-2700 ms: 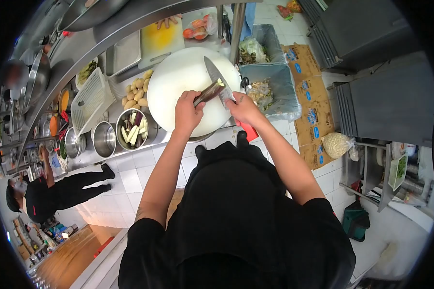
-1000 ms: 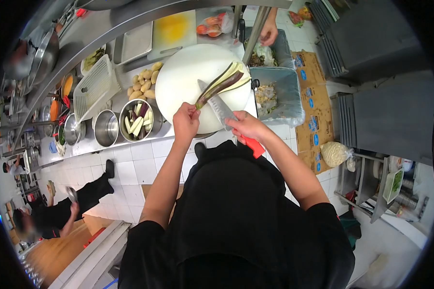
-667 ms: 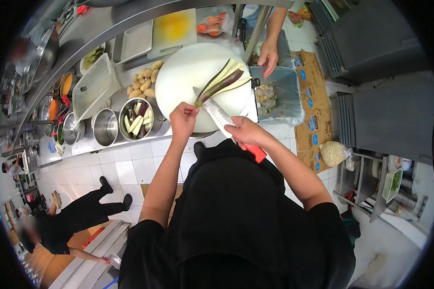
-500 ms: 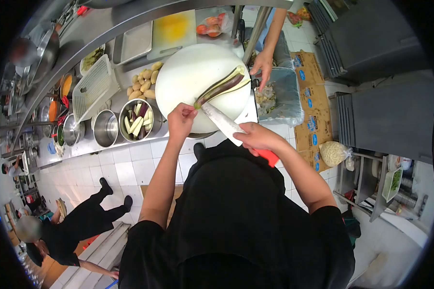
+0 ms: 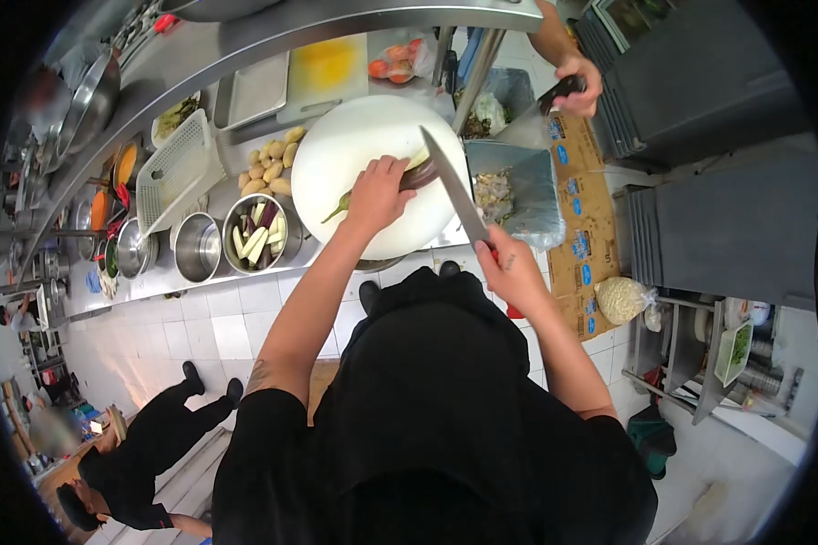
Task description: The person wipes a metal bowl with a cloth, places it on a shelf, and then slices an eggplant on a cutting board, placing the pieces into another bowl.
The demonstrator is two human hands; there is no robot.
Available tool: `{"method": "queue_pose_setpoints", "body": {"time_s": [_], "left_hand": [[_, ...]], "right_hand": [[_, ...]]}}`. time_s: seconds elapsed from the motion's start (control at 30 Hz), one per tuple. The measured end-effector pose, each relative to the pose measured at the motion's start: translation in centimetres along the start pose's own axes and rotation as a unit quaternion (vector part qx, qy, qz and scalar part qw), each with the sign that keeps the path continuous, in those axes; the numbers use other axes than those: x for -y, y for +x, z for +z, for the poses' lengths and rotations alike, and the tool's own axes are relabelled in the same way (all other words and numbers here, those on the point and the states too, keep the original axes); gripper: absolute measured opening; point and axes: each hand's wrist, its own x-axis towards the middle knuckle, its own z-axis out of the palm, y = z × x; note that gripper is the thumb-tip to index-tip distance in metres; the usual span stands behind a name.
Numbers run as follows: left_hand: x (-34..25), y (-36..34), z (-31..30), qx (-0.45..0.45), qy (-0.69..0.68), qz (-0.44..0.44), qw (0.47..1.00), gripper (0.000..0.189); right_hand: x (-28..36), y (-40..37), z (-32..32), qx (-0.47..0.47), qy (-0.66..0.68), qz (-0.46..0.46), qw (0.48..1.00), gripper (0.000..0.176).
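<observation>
On the round white cutting board (image 5: pixel 332 150) lies a purple eggplant (image 5: pixel 416 178), partly peeled, its green stem pointing to the lower left. My left hand (image 5: pixel 380 193) presses on it from above, fingers wrapped over its middle. A large knife (image 5: pixel 454 186) is held in my right hand (image 5: pixel 509 266), its blade slanting up and left over the board's right part, near the eggplant's far end. Left of the board, a steel pot (image 5: pixel 255 233) holds cut eggplant pieces, and several potatoes (image 5: pixel 273 162) lie beside the board.
An empty steel pot (image 5: pixel 198 245) and a white basket (image 5: pixel 178 182) stand farther left. A lined bin (image 5: pixel 518 186) is right of the board. Another person's hand (image 5: pixel 579 84) holds a dark handle at upper right. A person in black (image 5: pixel 145 459) is at lower left.
My left hand has moved from the stem onto the eggplant, which now lies lower on the board. The knife has swung upward. The other person's hand has moved up and right, now holding a dark handle.
</observation>
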Motion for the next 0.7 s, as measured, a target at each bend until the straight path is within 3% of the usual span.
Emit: {"method": "queue_pose_setpoints", "body": {"time_s": [0.13,0.2,0.27,0.5,0.7], "left_hand": [[0.4,-1.4,-1.9,0.099,-0.037,0.022,0.994,0.049],[-0.6,-2.8,-2.4,0.093,-0.006,0.012,0.996,0.049],[-1.4,-3.3,-2.5,0.0,0.009,0.041,0.999,0.051],[0.0,-3.9,-0.9,0.014,-0.035,-0.008,0.999,0.058],[-1.0,-3.8,-1.9,-0.055,-0.076,-0.001,0.996,0.04]], "right_hand": [[0.6,0.1,0.6,-0.03,0.012,0.029,0.999,0.014],[-0.3,0.1,1.2,-0.032,-0.042,0.013,0.999,0.013],[-0.6,0.1,1.2,-0.038,-0.1,-0.005,0.994,0.013],[0.9,0.7,0.7,-0.018,-0.18,-0.02,0.983,0.013],[1.7,0.8,1.3,0.017,-0.24,-0.079,0.967,0.013]]}}
